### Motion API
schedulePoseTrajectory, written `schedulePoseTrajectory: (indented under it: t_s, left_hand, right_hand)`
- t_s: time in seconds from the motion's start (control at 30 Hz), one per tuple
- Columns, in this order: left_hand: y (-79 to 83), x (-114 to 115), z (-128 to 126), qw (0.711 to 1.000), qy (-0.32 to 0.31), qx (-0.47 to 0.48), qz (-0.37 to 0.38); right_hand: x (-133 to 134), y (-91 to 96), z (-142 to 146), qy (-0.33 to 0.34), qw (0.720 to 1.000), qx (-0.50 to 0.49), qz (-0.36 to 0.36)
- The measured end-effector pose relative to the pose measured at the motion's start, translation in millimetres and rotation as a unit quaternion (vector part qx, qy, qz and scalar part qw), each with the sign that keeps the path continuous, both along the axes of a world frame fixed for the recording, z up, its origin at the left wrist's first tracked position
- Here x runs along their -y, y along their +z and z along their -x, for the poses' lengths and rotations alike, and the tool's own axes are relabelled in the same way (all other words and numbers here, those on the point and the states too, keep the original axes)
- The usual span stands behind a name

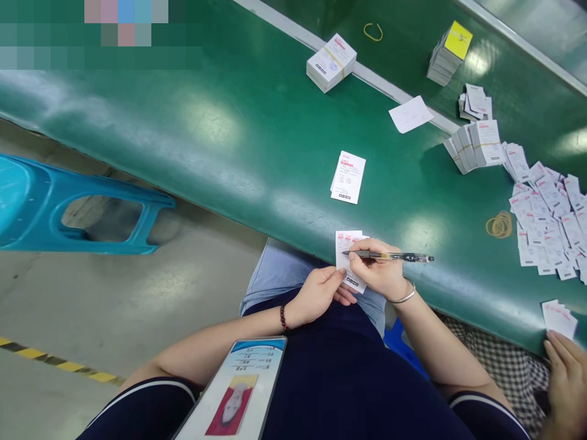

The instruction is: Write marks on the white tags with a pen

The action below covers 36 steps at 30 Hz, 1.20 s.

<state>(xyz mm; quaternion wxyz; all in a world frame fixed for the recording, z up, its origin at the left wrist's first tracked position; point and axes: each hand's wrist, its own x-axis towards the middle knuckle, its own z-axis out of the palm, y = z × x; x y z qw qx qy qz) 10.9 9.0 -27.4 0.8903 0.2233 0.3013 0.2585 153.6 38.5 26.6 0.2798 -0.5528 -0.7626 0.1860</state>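
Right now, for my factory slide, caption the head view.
Left hand steadies printed cards while right hand writes with a pen.

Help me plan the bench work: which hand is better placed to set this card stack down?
Left, probably: the left hand already holds the stack of printed cards by its lower part, while the right hand is occupied gripping a black pen above the cards.

Left hand (316, 296) grips a small stack of printed cards (343, 241) at the desk's front edge (293, 227); right hand (373, 269) holds a ballpoint pen (394, 256), tip on top card.
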Motion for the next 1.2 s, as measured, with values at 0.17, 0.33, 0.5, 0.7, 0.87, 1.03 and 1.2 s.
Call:
schedulePoseTrajectory:
  t_s: [0.17, 0.33, 0.5, 0.7, 0.87, 1.03, 1.2]
  left_hand:
    - [20.9, -13.2, 9.0, 0.996, -0.024, -0.039, -0.072]
    - [52.7, -85.3, 18.6, 0.993, 0.015, -0.051, -0.104]
    - [57.6, -80.9, 48.4, 0.992, -0.126, 0.0, -0.024]
    - [14.2, 3.5, 60.6, 0.961, -0.205, -0.058, -0.177]
    - [-52.2, 17.3, 35.5, 0.941, -0.141, -0.21, -0.226]
    - [-93.8, 7.6, 22.8, 0.861, -0.191, -0.312, -0.354]
    - [-117.2, 1.7, 12.7, 0.865, -0.199, -0.323, -0.328]
  right_hand:
    - [-1.7, 17.6, -6.8, -0.103, 0.981, -0.162, -0.034]
    - [-3.7, 39.9, -35.7, -0.22, 0.939, -0.197, -0.178]
    - [-27.1, 36.2, -74.3, -0.154, 0.936, 0.139, -0.285]
    - [-54.8, 41.9, -75.7, -0.154, 0.903, 0.399, -0.043]
    - [-9.9, 33.2, -47.4, -0.151, 0.938, 0.312, -0.033]
    - [-9.6, 25.2, -27.9, -0.112, 0.944, 0.31, -0.019]
    - [-30.4, 25.0, -32.4, -0.069, 0.926, 0.372, -0.009]
